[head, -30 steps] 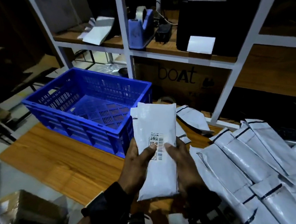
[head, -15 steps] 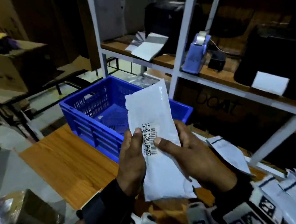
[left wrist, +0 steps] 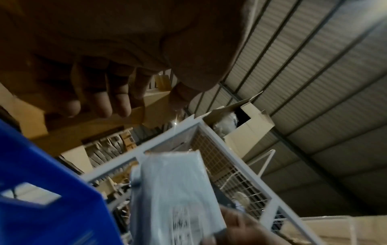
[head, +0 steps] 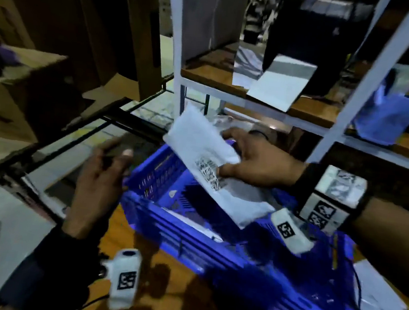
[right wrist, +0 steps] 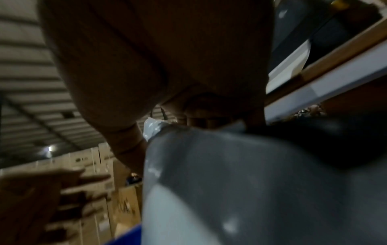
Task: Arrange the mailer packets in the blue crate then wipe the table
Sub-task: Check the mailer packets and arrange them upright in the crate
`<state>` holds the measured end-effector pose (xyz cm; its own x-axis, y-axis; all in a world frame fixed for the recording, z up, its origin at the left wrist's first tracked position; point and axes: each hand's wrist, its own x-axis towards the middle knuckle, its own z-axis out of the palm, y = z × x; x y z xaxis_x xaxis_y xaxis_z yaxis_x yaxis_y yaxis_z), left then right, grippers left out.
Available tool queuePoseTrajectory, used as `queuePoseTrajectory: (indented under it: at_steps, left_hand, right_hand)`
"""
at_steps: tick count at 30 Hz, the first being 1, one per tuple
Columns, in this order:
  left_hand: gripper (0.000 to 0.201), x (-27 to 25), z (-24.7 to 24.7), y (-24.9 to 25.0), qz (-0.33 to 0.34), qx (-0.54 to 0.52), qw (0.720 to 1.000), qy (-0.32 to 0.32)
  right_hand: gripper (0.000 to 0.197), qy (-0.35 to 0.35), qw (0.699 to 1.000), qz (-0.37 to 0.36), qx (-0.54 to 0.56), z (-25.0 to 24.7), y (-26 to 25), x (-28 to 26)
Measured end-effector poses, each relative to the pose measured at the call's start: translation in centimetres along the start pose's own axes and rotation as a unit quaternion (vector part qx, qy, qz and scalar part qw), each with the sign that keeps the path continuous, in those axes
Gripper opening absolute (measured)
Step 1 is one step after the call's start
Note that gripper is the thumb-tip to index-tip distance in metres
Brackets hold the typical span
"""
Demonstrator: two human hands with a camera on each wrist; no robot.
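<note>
The right hand (head: 258, 160) holds a white mailer packet (head: 207, 165) over the blue crate (head: 215, 241). The thumb sits on top by the barcode and the fingers curl round its far edge. The left hand (head: 98, 179) is beside the crate, fingers loose, holding nothing.

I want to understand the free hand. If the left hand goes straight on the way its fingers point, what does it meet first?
Probably nothing: the left hand points past the blue crate, toward floor and dark bars; depth is unclear.
</note>
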<state>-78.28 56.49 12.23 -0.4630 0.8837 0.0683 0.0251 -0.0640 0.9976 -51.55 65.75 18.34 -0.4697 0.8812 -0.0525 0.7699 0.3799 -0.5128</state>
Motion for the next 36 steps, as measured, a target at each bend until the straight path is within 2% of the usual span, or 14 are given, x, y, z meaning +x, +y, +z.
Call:
queuePoseTrajectory:
  at_steps: [3,7,12,19,26,27,30,32,34,36]
  left_hand:
    - [0.034,1.6,-2.4,-2.7,-0.014,0.031,0.999,0.000]
    - [0.038,2.4,-1.9,-4.8,-0.036,0.054,0.998,-0.022]
    - [0.051,3.8,-1.6,-6.2,-0.022,0.101,0.994,-0.020]
    - [0.048,4.7,-1.5,-7.4,-0.010,0.148,0.989,-0.014]
    - [0.044,4.8,-1.2,-7.5,0.002,0.190,0.982,-0.009]
    - [0.044,4.8,-1.2,-7.5,0.001,0.188,0.982,-0.007]
    - [0.048,4.7,-1.2,-7.7,-0.005,0.183,0.983,-0.006]
    - [0.050,4.7,-1.2,-7.8,-0.003,0.195,0.981,-0.010]
    - [0.053,4.8,-1.2,-8.1,0.005,0.212,0.977,-0.010]
    - [0.054,5.0,-1.2,-8.2,0.006,0.222,0.975,-0.009]
  right_hand:
    - [0.067,-0.059,0.994,0.020,-0.095,4.1,1.2,2.6]
    - [0.066,-0.125,0.978,0.048,-0.159,8.9,2.6,5.2]
    - [0.058,-0.147,0.966,0.025,-0.210,13.5,2.8,7.3]
    - [0.063,-0.169,0.967,0.013,-0.192,16.6,3.8,8.1]
    - [0.062,-0.194,0.977,-0.006,-0.086,16.4,4.4,7.6]
    - [0.067,-0.196,0.978,0.000,-0.071,16.3,4.4,7.6]
    - [0.100,-0.199,0.978,0.033,-0.050,16.1,3.8,7.5]
    - [0.105,-0.241,0.968,0.057,-0.035,16.6,3.6,7.6]
    - [0.097,-0.290,0.954,0.074,-0.006,17.4,3.3,7.8]
    - [0.095,-0.303,0.950,0.079,0.001,17.8,2.8,7.7]
